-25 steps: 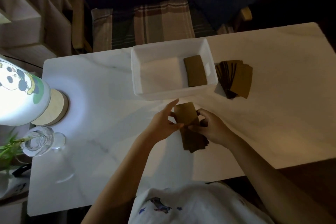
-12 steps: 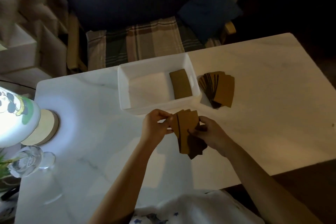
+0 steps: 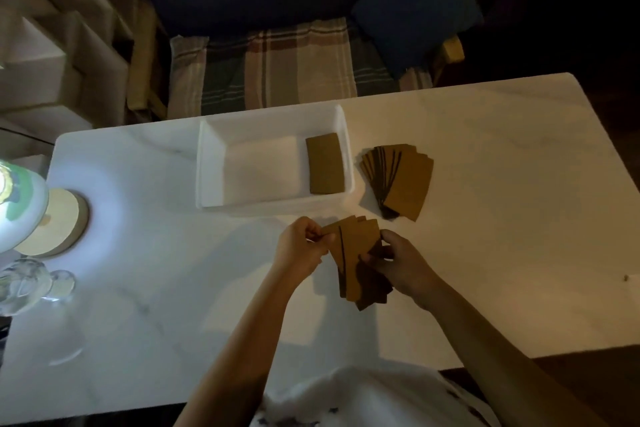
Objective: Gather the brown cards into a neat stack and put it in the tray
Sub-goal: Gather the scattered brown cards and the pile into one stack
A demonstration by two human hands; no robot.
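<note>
A fanned bunch of brown cards (image 3: 356, 260) hangs just above the table in front of the white tray (image 3: 207, 166). My left hand (image 3: 301, 248) pinches its upper left corner, and my right hand (image 3: 401, 263) grips its right side. Inside the tray, against the right wall, lies a neat brown stack (image 3: 325, 163). To the right of the tray a second spread pile of brown cards (image 3: 398, 180) rests on the table.
A lit lamp with a panda print (image 3: 17, 208) on a round base stands at the table's left edge, with a glass vase (image 3: 24, 284) in front of it. Behind the table is a chair with a plaid cushion (image 3: 277, 69).
The bunch was lifted from flat on the table and is held more upright and fanned. My left hand shifted from the cards' left side to pinching the upper corner. The view tilted.
</note>
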